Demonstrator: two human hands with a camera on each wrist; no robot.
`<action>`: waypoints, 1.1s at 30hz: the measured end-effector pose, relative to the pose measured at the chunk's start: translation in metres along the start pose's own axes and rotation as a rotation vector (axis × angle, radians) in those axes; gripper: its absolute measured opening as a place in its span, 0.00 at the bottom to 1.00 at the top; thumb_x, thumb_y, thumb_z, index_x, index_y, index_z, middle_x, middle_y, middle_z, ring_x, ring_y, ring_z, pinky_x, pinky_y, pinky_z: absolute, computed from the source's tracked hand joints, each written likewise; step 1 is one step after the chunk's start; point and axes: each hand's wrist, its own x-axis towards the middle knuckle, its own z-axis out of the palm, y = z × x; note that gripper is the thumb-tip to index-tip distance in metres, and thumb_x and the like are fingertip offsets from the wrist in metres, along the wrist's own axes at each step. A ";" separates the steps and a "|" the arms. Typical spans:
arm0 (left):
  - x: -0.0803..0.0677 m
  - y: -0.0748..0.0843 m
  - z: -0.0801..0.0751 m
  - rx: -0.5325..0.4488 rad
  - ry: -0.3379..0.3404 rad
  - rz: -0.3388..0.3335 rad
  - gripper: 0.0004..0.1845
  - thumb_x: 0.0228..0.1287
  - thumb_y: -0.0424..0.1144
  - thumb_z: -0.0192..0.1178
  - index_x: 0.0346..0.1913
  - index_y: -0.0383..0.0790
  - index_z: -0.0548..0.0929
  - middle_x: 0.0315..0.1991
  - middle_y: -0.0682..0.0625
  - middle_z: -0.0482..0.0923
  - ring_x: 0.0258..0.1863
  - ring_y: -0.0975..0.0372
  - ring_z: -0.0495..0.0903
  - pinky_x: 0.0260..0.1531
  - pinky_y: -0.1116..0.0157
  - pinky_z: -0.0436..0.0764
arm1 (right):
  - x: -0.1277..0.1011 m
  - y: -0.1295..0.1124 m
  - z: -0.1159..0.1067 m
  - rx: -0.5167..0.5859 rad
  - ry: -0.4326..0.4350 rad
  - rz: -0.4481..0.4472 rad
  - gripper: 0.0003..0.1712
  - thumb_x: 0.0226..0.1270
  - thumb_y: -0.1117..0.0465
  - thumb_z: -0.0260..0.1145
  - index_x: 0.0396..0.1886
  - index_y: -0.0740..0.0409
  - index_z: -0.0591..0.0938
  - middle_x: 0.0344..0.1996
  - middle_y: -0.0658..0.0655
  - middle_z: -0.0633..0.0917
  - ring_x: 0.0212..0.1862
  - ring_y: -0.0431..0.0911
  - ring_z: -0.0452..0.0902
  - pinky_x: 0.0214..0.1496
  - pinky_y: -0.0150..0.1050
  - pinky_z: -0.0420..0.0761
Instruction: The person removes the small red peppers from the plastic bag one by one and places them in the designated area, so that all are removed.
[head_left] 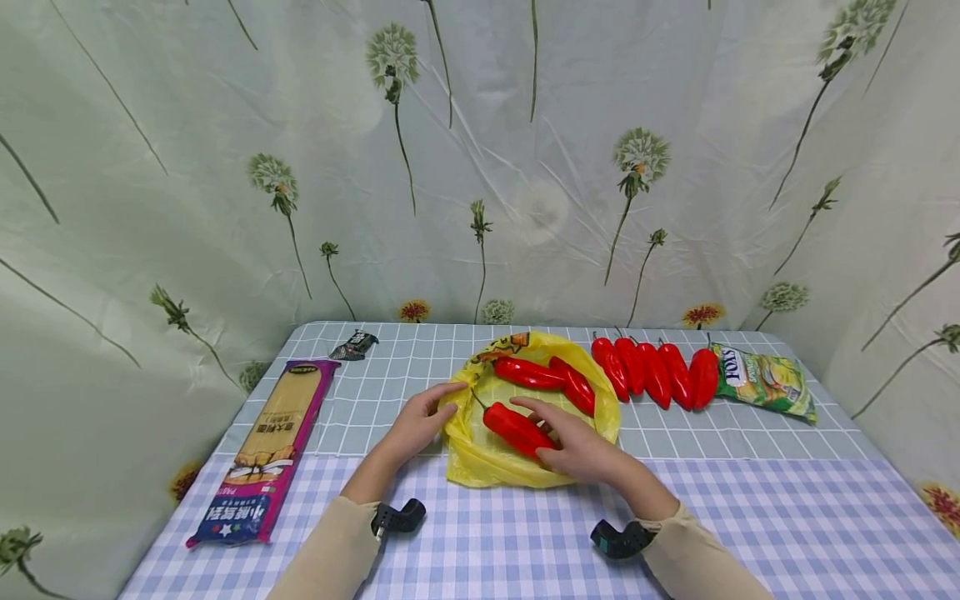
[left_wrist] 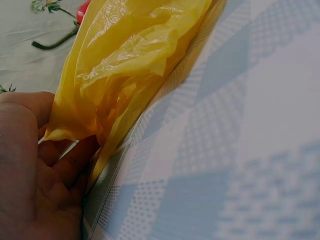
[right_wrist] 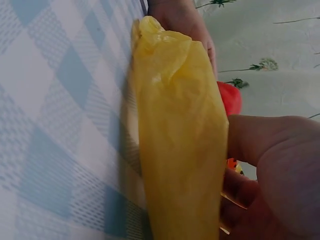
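A yellow plastic bag point(head_left: 480, 475) lies spread open on the table, its rim folded out into a ring. My left hand point(head_left: 422, 423) pinches the left rim, with thumb and fingers on either side of the plastic point(left_wrist: 115, 75). Inside the bag, my right hand point(head_left: 573, 442) holds the blunt end of a red pepper point(head_left: 513, 427), whose stem points to the upper left. Two more red peppers lie behind it in the bag, one on the left point(head_left: 528, 373) and one on the right point(head_left: 573, 386). The bag's near wall point(right_wrist: 185, 140) hides the held pepper's lower part in the right wrist view.
Several red peppers point(head_left: 656, 375) stand in a row right of the bag, beside a green FOX'S packet point(head_left: 765, 382). A long pasta pack point(head_left: 266, 450) lies at the left. Behind it is a small black wrapper point(head_left: 355, 345). A checked cloth point(head_left: 495, 550) covers the table's front.
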 end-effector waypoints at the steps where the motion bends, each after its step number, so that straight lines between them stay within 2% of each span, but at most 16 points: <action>1: 0.000 0.000 0.000 0.000 0.001 -0.001 0.21 0.73 0.38 0.57 0.66 0.52 0.78 0.71 0.48 0.72 0.73 0.52 0.68 0.70 0.49 0.71 | 0.000 -0.001 -0.001 0.008 0.009 0.010 0.47 0.62 0.67 0.68 0.76 0.31 0.61 0.60 0.51 0.79 0.59 0.48 0.76 0.58 0.48 0.84; 3: 0.000 0.000 0.000 0.002 0.001 -0.003 0.20 0.73 0.38 0.57 0.66 0.52 0.78 0.70 0.48 0.72 0.73 0.52 0.68 0.70 0.49 0.71 | -0.001 -0.003 -0.003 0.026 0.022 0.034 0.50 0.62 0.66 0.69 0.76 0.26 0.58 0.61 0.51 0.78 0.60 0.48 0.75 0.56 0.46 0.85; 7: 0.000 0.000 0.000 0.006 0.001 -0.001 0.20 0.73 0.39 0.57 0.66 0.52 0.78 0.71 0.48 0.72 0.73 0.52 0.68 0.70 0.50 0.71 | -0.001 -0.004 -0.007 0.062 0.042 0.038 0.53 0.61 0.67 0.70 0.76 0.23 0.55 0.62 0.54 0.76 0.58 0.49 0.76 0.52 0.44 0.87; 10: 0.000 0.000 0.000 -0.002 -0.002 -0.003 0.20 0.74 0.38 0.56 0.66 0.52 0.78 0.71 0.48 0.72 0.73 0.52 0.68 0.70 0.50 0.71 | -0.001 -0.003 -0.010 0.069 0.057 0.008 0.55 0.60 0.68 0.70 0.77 0.24 0.53 0.62 0.56 0.76 0.55 0.49 0.77 0.48 0.40 0.87; 16: 0.001 0.001 0.000 0.001 -0.004 0.001 0.21 0.74 0.37 0.56 0.67 0.52 0.78 0.71 0.47 0.71 0.73 0.51 0.67 0.70 0.49 0.70 | -0.002 -0.002 -0.018 0.086 0.092 -0.041 0.58 0.57 0.69 0.70 0.79 0.29 0.52 0.64 0.57 0.75 0.60 0.51 0.74 0.47 0.35 0.86; 22: 0.000 0.000 0.000 0.027 -0.001 0.011 0.21 0.74 0.37 0.55 0.67 0.51 0.78 0.71 0.47 0.72 0.72 0.50 0.68 0.69 0.49 0.72 | -0.002 -0.004 -0.026 0.117 0.157 -0.021 0.55 0.53 0.70 0.71 0.77 0.37 0.55 0.57 0.59 0.77 0.54 0.52 0.76 0.47 0.40 0.87; 28: 0.000 0.000 0.000 0.022 0.001 -0.006 0.21 0.74 0.37 0.55 0.67 0.53 0.78 0.71 0.48 0.72 0.72 0.51 0.68 0.70 0.49 0.71 | -0.006 -0.004 -0.038 0.168 0.203 0.034 0.49 0.57 0.68 0.71 0.74 0.42 0.57 0.57 0.63 0.76 0.47 0.52 0.79 0.43 0.42 0.89; 33: 0.001 -0.001 0.000 0.020 0.003 -0.007 0.21 0.74 0.38 0.56 0.66 0.52 0.78 0.71 0.48 0.72 0.72 0.51 0.68 0.70 0.49 0.70 | -0.009 0.000 -0.049 0.140 0.244 0.058 0.47 0.56 0.66 0.72 0.71 0.44 0.59 0.54 0.62 0.77 0.46 0.51 0.78 0.42 0.42 0.89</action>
